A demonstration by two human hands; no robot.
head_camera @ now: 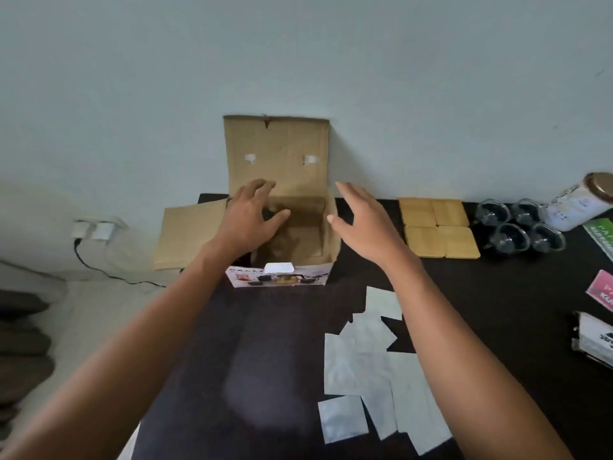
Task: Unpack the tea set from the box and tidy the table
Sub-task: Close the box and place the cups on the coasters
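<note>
**A:** ok left to right: a charger (89,229) is plugged into the wall off the counter's (212,343) left edge. Then the cardboard box (282,207), flaps open, back flap leaning on the wall.

**B:** and the hands?

**A:** left hand (252,220) is over the box opening, fingers spread and loose, gripping nothing. Right hand (365,224) hovers just beside the box's right wall, also spread.

**B:** what's inside?

**A:** too dark, can't tell. Right of the box sit four wooden coasters (438,227) in a square, then four glass cups (517,225) clustered together. White paper sheets (368,370) lie scattered nearer the camera.
</note>
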